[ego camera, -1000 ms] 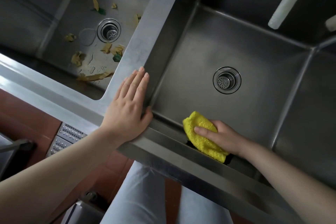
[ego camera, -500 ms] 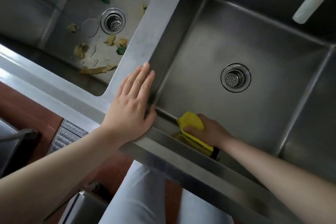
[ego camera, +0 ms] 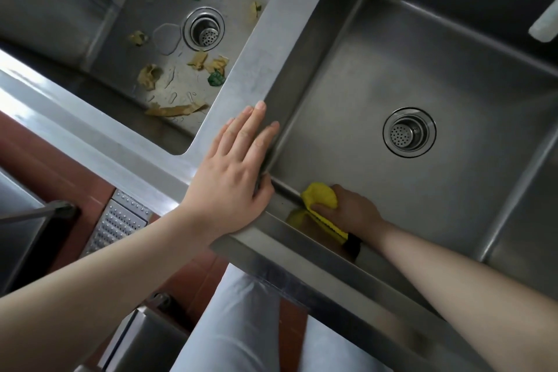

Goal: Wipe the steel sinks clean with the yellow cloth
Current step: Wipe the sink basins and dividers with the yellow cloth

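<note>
My right-hand fingers (ego camera: 324,208) are gripping the yellow cloth (ego camera: 320,197), pressing it into the near corner of the right sink (ego camera: 392,75). I should be keeping it flat along the seam. My left hand (ego camera: 232,172) is lying open on the divider (ego camera: 265,48).

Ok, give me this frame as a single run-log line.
right hand presses yellow cloth on right sink's near wall | left hand flat on divider | left sink holds scraps
</note>
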### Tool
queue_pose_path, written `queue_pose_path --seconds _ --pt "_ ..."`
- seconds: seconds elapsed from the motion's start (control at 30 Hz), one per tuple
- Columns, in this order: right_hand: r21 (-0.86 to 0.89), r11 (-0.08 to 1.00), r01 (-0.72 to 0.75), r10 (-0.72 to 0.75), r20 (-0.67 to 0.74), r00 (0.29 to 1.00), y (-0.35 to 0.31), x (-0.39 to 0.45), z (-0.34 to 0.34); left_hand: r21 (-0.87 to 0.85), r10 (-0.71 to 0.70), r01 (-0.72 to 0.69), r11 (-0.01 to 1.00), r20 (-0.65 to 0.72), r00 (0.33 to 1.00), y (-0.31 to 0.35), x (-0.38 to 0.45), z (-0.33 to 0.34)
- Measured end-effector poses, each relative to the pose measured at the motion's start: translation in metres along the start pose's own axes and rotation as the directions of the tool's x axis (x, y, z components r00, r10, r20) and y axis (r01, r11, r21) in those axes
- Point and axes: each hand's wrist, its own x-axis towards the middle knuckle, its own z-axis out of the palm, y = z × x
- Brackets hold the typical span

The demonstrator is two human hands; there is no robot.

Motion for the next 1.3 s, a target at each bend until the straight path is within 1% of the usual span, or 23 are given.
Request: queue_pose_path --seconds 0.07,0.17,0.33,0.5,0.57,0.7,0.77,0.83,0.9,0.97,1.17,1.3 --pt "0.015 1.0 -0.027 0.027 0.021 0.999 -0.002 0.0 -0.001 -0.001 0.001 -0.001 1.0 0.002 1.0 0.0 0.0 -0.001" --pt "0.084 0.996 -0.042 0.038 0.04 0.998 -0.005 -0.007 -0.006 0.001 -0.006 0.006 1.0 0.009 1.0 0.0 0.0 -0.001" --pt "0.221 0.975 0.005 -0.013 0.033 0.999 -0.023 -0.028 -0.022 0.001 -0.002 0.002 1.0 0.014 1.0 0.0 0.0 -0.001" --pt "0.328 0.945 0.013 -0.024 0.029 0.999 -0.05 -0.05 -0.037 0.012 0.003 -0.003 1.0 0.018 1.0 0.0 0.0 -0.001" --pt "0.356 0.933 0.053 -0.059 0.006 0.998 -0.058 -0.06 -0.041 0.011 0.005 -0.006 1.0 0.015 1.0 0.0 0.001 -0.001" --pt "0.481 0.868 0.12 -0.131 -0.011 0.991 -0.067 -0.083 -0.052 0.004 0.006 -0.006 1.0 0.012 1.0 0.001 0.001 -0.002" --pt "0.544 0.829 0.13 -0.16 0.008 0.987 -0.068 -0.091 -0.056 0.001 0.008 -0.008 1.0 0.008 1.0 0.001 0.0 -0.002" --pt "0.568 0.811 0.136 -0.169 0.005 0.986 -0.068 -0.092 -0.055 0.001 0.008 -0.008 1.0 0.008 1.0 0.001 0.0 -0.002" --pt "0.527 0.833 0.168 -0.173 -0.041 0.984 -0.07 -0.09 -0.051 0.004 0.005 -0.005 1.0 0.015 1.0 0.001 0.0 -0.002" --pt "0.438 0.875 0.204 -0.185 -0.086 0.979 -0.072 -0.084 -0.045 0.006 0.003 -0.004 1.0 0.019 1.0 0.001 0.0 -0.002" --pt "0.262 0.951 0.162 -0.162 -0.024 0.987 -0.085 -0.056 -0.039 0.016 0.008 -0.009 1.0 0.02 1.0 0.002 0.0 -0.002" --pt "0.251 0.948 0.193 -0.187 -0.049 0.981 -0.08 -0.037 -0.028 0.011 0.006 -0.006 1.0 0.035 0.999 0.002 0.0 -0.002"
